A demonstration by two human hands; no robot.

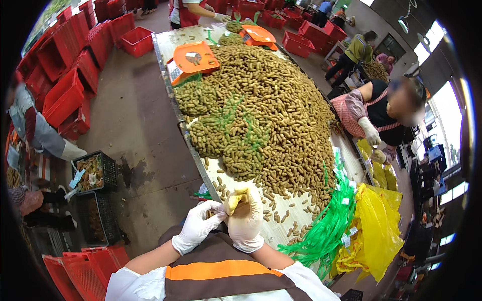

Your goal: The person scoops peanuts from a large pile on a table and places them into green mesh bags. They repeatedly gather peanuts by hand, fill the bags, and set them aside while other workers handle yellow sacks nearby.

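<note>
My left hand [199,227], in a white glove, is at the near edge of the sorting table [279,228]. Its thumb and fingers meet against the side of my right hand [245,222]. The right glove is stained yellow at its curled fingers. Whether anything small sits in either hand is hidden. Just beyond the hands lies a large heap of unshelled peanuts [286,101], with loose ones scattered on the pale tabletop. Peanuts in green mesh bags [241,158] lie along the heap's left side. Empty green mesh bags [320,229] with white tags hang at the right edge.
Yellow plastic bags [378,225] hang at the right. Orange scoops [194,58] rest at the far end. Across the table stands a co-worker [376,109] in gloves. Red crates [62,94] are stacked at left, and black crates [96,171] with debris sit on the floor.
</note>
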